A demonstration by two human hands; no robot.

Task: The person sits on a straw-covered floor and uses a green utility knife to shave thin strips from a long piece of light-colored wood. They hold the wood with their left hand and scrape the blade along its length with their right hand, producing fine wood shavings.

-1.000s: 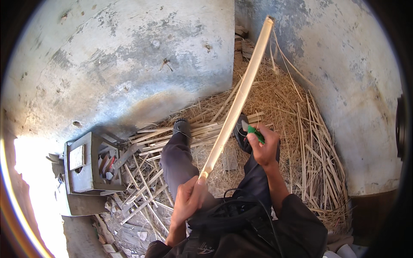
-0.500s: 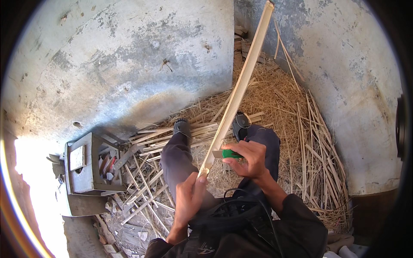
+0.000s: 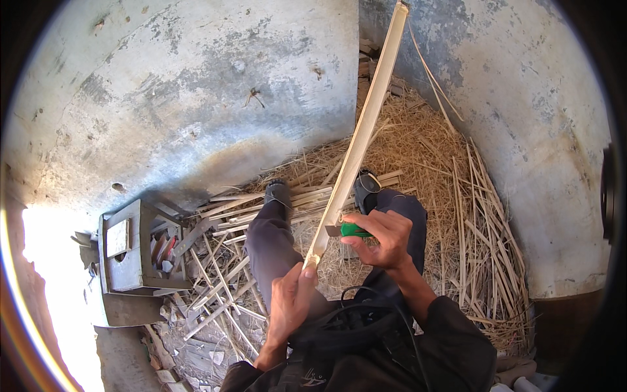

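Note:
A long split bamboo piece (image 3: 358, 147), its pale hollow side facing up, slants from my lap away to the upper right. My left hand (image 3: 292, 297) is closed on its near end, thumb laid along the wood. In my right hand (image 3: 385, 240) is a knife (image 3: 353, 230) with a green handle, gripped in my fingers. Its short, broad blade (image 3: 333, 231) points left and meets the right edge of the bamboo, a little beyond my left thumb. A small curl of shaving seems to show just above the handle.
Thin bamboo strips (image 3: 486, 242) lie heaped on the right, with more strips (image 3: 225, 297) crossing at the left. Shavings (image 3: 418, 150) cover the floor ahead. A worn wooden box stool (image 3: 140, 245) lies on its side at left. Stained walls (image 3: 196, 85) meet in the far corner.
My right hand and the knife have shifted slightly right and up along the bamboo, and the blade has tilted. The bamboo's far end has swung a little left.

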